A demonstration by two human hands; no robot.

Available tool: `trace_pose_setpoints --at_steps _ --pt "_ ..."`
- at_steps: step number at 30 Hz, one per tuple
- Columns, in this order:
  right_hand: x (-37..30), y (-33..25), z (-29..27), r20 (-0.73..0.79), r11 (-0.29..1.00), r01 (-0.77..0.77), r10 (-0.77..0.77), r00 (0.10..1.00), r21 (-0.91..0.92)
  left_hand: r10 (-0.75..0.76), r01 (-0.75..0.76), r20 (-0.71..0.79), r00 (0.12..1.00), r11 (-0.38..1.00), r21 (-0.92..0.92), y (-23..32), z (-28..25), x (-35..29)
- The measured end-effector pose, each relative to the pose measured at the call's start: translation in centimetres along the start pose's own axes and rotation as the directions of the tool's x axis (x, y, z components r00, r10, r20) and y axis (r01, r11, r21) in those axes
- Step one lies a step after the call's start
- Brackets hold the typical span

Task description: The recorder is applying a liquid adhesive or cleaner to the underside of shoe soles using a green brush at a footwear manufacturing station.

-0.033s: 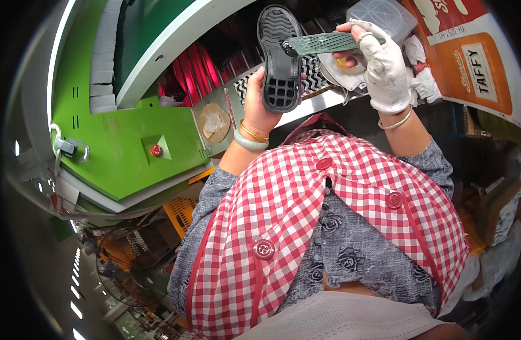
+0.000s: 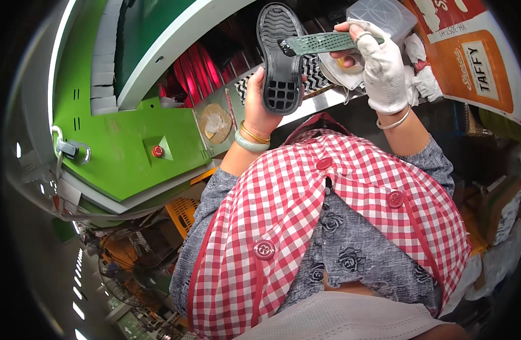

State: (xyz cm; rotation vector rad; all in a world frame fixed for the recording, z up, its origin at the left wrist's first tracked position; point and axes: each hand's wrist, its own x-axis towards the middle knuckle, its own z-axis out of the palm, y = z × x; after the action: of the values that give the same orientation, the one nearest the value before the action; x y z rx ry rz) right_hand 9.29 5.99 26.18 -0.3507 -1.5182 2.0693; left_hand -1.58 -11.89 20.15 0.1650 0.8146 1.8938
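My bare left hand [image 2: 259,102] grips a black shoe sole [image 2: 280,62] by its lower end, around the part with a grid of square hollows. Its open, ridged face is turned toward me, with the long end pointing away. In a white glove with bare fingertips, my right hand [image 2: 379,68] holds a green brush [image 2: 322,43] with a dimpled handle. The brush's dark bristle tip lies over the upper middle of the sole; whether it touches the surface I cannot tell.
A green machine panel with a red button [image 2: 157,151] stands at the left, beside red-lit rollers [image 2: 197,71]. Beyond my right hand are a clear plastic box [image 2: 382,17], a white bowl [image 2: 334,71], crumpled white cloths [image 2: 426,82] and an orange shoebox [image 2: 478,76].
The brush tip has shifted slightly to the left over the sole, and my right hand moved a little with it. The sole has risen slightly at its far end.
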Motion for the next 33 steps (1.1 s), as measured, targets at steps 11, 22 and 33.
trace_pose_setpoints --at_steps 11,22,33 --pt "-0.6 -0.1 0.8 0.033 1.000 0.002 -0.002 0.999 0.005 -0.033 0.034 0.026 0.999 0.999 -0.012 -0.4 1.7 -1.5" --pt "-2.2 0.3 1.4 0.052 0.997 -0.038 0.042 0.998 -0.069 0.004 -0.002 -0.068 0.998 0.999 0.035 -0.5 1.6 -0.3" --pt "-3.6 0.1 1.9 0.064 0.988 -0.075 0.085 0.994 -0.136 0.080 -0.074 -0.132 0.988 0.996 0.052 -1.0 1.4 1.0"
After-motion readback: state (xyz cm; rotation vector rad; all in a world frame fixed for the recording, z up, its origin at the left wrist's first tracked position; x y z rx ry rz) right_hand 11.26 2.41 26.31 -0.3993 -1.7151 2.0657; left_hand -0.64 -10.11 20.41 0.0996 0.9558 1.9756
